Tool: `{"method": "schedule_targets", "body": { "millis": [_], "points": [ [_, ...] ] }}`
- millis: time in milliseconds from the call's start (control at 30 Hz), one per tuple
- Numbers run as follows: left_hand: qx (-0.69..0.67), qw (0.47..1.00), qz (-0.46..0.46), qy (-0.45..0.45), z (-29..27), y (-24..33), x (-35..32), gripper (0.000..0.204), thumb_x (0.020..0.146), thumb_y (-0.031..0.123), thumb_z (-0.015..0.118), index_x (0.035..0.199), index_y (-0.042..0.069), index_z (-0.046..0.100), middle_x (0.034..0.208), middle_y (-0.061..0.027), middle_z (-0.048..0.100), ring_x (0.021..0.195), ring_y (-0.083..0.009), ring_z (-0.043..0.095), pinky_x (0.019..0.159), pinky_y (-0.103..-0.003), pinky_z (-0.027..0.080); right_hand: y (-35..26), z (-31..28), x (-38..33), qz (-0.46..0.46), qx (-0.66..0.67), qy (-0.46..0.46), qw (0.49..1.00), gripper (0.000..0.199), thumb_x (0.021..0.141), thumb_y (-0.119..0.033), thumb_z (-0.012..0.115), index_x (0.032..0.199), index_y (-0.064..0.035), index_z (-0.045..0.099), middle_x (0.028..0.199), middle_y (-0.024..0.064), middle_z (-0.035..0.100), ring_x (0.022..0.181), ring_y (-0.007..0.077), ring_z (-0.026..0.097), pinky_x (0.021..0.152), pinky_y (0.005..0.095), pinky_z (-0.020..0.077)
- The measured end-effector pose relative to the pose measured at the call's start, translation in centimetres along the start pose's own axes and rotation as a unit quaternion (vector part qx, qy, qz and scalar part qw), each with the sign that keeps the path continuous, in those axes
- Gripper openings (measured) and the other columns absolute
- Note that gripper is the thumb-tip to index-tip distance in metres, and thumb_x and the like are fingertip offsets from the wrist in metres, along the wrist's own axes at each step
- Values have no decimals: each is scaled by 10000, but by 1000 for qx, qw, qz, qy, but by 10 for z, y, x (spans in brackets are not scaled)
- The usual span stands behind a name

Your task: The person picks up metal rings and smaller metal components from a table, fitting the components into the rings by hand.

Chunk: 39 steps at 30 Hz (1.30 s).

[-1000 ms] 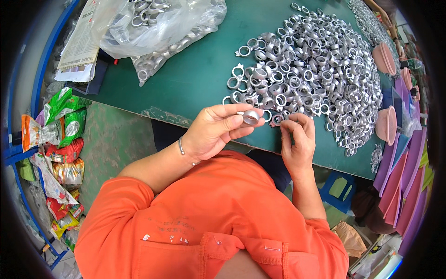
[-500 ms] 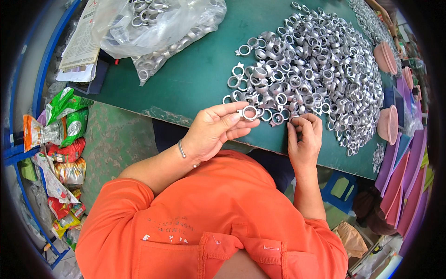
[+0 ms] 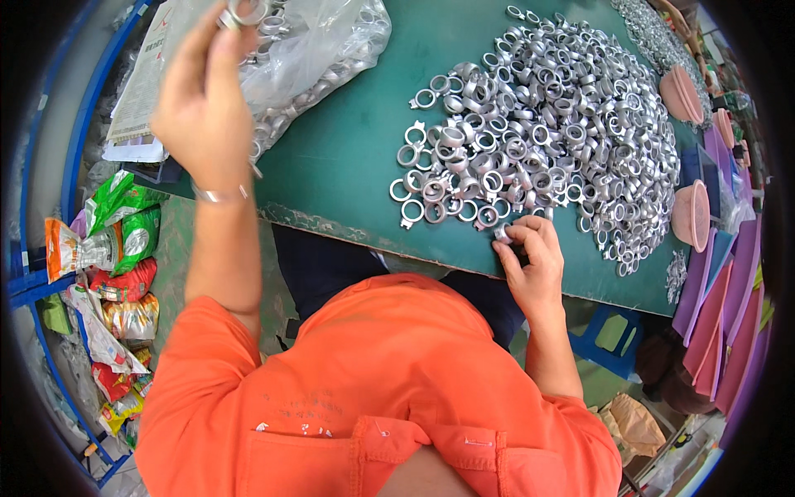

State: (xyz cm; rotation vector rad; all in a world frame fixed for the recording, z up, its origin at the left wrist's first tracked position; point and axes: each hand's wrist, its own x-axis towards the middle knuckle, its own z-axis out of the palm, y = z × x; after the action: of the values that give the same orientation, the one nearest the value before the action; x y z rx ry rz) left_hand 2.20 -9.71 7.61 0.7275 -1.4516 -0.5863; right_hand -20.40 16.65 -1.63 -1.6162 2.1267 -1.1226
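My left hand (image 3: 203, 124), slightly blurred, is raised over the clear plastic bag (image 3: 310, 83) at the upper left. Between its fingertips it pinches a silver metal ring (image 3: 247, 10) at the picture's top edge. My right hand (image 3: 537, 263) is closed near the table's front edge, with thumb and fingers on another metal ring (image 3: 502, 234). That ring is partly covered by the fingers. Just beyond it spreads a large heap of similar metal rings (image 3: 571, 124), many with small lugs. More rings show inside the bag.
The green table (image 3: 348, 178) has a chipped front edge. Pink baskets (image 3: 691, 217) stand along its right side, near a further pile of small metal parts (image 3: 662, 41). Papers (image 3: 141, 91) lie at the left. Colourful packets (image 3: 124, 273) fill a blue rack. A blue stool (image 3: 609, 340) sits below.
My left hand has carried its ring from the heap's near edge up and left to the plastic bag. My right hand has shifted slightly down and left, and a ring now shows in its fingers.
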Motion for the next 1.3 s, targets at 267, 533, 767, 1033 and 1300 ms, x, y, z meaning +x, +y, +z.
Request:
{"method": "schedule_targets", "body": {
  "millis": [267, 533, 767, 1033, 1300],
  "points": [
    [237, 929, 271, -85, 10, -6, 8, 184, 818, 0, 676, 987, 61, 715, 1038, -89, 678, 864, -199, 637, 709, -306, 503, 1, -3, -3, -73, -42, -7, 996, 224, 681, -1, 763, 857, -6, 624, 984, 130, 608, 881, 315, 579, 744, 378, 480],
    [95, 886, 30, -452, 40, 3, -120, 322, 735, 60, 759, 1031, -1, 649, 945, -118, 567, 756, -260, 583, 662, -330, 494, -6, -5, 1, -63, -21, -21, 998, 346, 675, 14, 758, 968, -21, 577, 1007, 128, 615, 903, 323, 577, 786, 379, 469],
    [77, 908, -46, -409, 36, 2, -133, 190, 734, 5, 748, 905, 4, 667, 903, -71, 563, 675, -134, 548, 607, -263, 467, 1, 10, -4, -51, -10, 26, 998, 351, 682, 22, 754, 983, -18, 577, 984, 126, 616, 872, 311, 574, 764, 371, 470],
    [-10, 920, -106, -377, 24, 14, -139, 185, 735, -40, 750, 887, -4, 650, 961, -66, 601, 737, -107, 569, 643, -234, 482, 3, 15, -5, -67, -10, 52, 996, 364, 673, 17, 763, 990, -16, 588, 954, 120, 612, 810, 287, 558, 723, 353, 469],
    [-358, 769, -432, -306, 5, 27, -161, 201, 798, -45, 706, 972, -14, 611, 1044, -108, 612, 901, -154, 620, 777, -272, 524, -6, 32, -16, 15, 434, 61, 899, 341, 788, 65, 710, 1065, -11, 526, 1130, 125, 581, 927, 150, 591, 779, 264, 496]
  ]
}}
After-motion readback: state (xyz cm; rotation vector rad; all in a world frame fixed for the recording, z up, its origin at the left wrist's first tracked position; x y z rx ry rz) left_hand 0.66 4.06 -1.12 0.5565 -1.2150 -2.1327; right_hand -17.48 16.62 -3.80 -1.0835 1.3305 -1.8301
